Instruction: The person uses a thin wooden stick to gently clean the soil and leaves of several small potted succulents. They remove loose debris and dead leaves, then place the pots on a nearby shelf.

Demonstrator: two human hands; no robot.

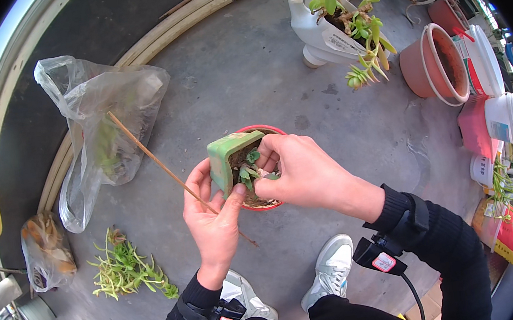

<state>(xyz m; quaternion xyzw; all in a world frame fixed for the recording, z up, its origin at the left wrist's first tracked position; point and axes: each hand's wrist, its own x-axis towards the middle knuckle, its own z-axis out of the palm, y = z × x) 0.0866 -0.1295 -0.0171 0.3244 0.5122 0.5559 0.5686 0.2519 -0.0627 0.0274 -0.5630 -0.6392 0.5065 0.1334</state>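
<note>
My left hand (213, 221) grips a small green square pot (222, 157), tipped so its mouth faces right. A thin wooden stick (151, 156) runs slantwise across that same hand, held between the fingers and thumb. Soil and small succulent leaves (247, 173) show in the pot's mouth, by the left thumb tip. At the mouth, my right hand (305, 168) has a small green leaf (271, 176) between thumb and fingers; its fingertips are partly hidden. Below both hands stands a red-rimmed round pot (264, 207) with soil in it, largely covered by the hands and green pot.
A clear plastic bag (110, 124) with plants inside lies left, above a smaller bag (49, 252) and loose succulent cuttings (131, 269). A white jug planter (332, 33) stands at upper right. Buckets, including a brown one (421, 65), line the right. My shoes (328, 270) are close below.
</note>
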